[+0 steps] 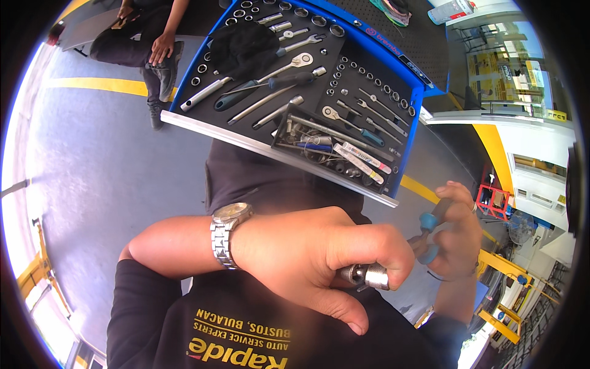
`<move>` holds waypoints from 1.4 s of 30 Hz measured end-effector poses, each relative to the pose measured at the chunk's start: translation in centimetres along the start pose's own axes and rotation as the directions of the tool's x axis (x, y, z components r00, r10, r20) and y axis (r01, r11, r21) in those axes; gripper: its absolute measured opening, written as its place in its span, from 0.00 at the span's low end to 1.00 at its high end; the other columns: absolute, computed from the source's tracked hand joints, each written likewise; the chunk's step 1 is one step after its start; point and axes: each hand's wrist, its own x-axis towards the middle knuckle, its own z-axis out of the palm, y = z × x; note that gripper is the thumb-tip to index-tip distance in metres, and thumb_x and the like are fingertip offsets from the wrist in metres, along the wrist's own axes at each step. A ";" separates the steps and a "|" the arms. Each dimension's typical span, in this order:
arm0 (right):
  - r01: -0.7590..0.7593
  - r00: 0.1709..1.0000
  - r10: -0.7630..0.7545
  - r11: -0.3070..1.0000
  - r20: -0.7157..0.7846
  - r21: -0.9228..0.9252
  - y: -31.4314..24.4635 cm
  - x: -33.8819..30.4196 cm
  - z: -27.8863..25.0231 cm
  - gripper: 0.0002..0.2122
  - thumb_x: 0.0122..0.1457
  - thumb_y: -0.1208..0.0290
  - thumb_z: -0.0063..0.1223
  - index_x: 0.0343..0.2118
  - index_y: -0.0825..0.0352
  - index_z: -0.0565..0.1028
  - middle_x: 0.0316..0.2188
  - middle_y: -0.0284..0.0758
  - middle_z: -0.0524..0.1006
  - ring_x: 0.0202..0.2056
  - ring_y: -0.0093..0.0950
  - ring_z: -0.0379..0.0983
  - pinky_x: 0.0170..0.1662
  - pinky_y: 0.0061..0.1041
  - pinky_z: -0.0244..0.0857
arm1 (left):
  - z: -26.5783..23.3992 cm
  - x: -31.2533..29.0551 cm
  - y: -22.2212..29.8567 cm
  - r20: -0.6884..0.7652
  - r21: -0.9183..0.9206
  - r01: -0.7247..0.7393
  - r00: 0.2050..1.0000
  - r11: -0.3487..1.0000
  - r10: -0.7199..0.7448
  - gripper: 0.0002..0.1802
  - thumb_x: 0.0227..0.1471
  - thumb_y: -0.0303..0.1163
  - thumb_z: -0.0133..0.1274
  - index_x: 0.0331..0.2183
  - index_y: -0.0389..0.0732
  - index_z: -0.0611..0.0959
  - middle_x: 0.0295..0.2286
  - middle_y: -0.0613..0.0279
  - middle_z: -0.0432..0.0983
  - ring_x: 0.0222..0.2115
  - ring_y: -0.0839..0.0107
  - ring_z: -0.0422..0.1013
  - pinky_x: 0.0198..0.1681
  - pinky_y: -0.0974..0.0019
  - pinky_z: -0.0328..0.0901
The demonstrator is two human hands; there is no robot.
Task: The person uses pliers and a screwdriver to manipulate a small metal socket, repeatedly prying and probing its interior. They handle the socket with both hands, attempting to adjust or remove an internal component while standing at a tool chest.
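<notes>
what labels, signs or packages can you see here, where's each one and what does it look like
Badge: far rim of the blue tool drawer, small red mark.
Labelled tubes: drawer's front right compartment, slim, white with coloured bands.
Shirt print: dark shirt at bottom, yellow, white and red lettering.
Wall signs: upper right, yellow panels.

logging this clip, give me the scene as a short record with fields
left hand: wears a wristwatch, pinches a metal socket
right hand: grips a tool with a blue and grey handle
ahead: open blue tool drawer with sockets, ratchets, screwdrivers
background: seated person on grey floor
</notes>
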 end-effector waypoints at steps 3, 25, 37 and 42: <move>0.009 1.000 -0.009 1.000 0.015 -0.024 -0.1 0.3 -0.3 0.15 0.36 0.65 0.64 0.14 0.64 0.65 0.28 0.39 0.71 0.46 0.48 0.68 0.46 0.55 0.58 | 0.0 -0.1 0.0 0.015 -0.013 0.024 1.000 1.000 -0.023 0.27 0.39 0.34 0.70 0.40 0.43 0.74 0.34 0.63 0.75 0.24 0.67 0.74 0.24 0.69 0.68; -0.134 0.985 0.141 0.988 0.097 -0.072 -2.3 0.9 -1.3 0.15 0.41 0.64 0.59 0.14 0.66 0.65 0.29 0.39 0.68 0.47 0.50 0.69 0.53 0.59 0.55 | -0.3 0.3 -0.1 -0.018 0.018 -0.047 0.999 0.999 0.048 0.23 0.42 0.32 0.69 0.38 0.43 0.73 0.27 0.65 0.76 0.21 0.66 0.73 0.21 0.69 0.65; -0.131 0.991 0.126 0.980 0.047 0.147 -0.3 -0.7 -0.2 0.14 0.43 0.65 0.61 0.14 0.64 0.66 0.29 0.41 0.73 0.50 0.49 0.67 0.52 0.58 0.54 | -0.4 0.8 0.0 -0.010 0.002 -0.046 0.999 0.999 0.046 0.23 0.41 0.32 0.69 0.38 0.41 0.74 0.26 0.63 0.75 0.21 0.65 0.72 0.21 0.69 0.66; -0.056 0.998 0.052 0.990 0.041 0.131 0.0 -0.6 0.3 0.13 0.41 0.66 0.62 0.14 0.64 0.67 0.30 0.41 0.73 0.51 0.49 0.66 0.52 0.57 0.54 | 0.0 0.7 -0.2 0.008 -0.019 -0.036 0.999 0.999 0.036 0.24 0.41 0.32 0.69 0.39 0.42 0.74 0.29 0.63 0.77 0.24 0.64 0.75 0.24 0.69 0.67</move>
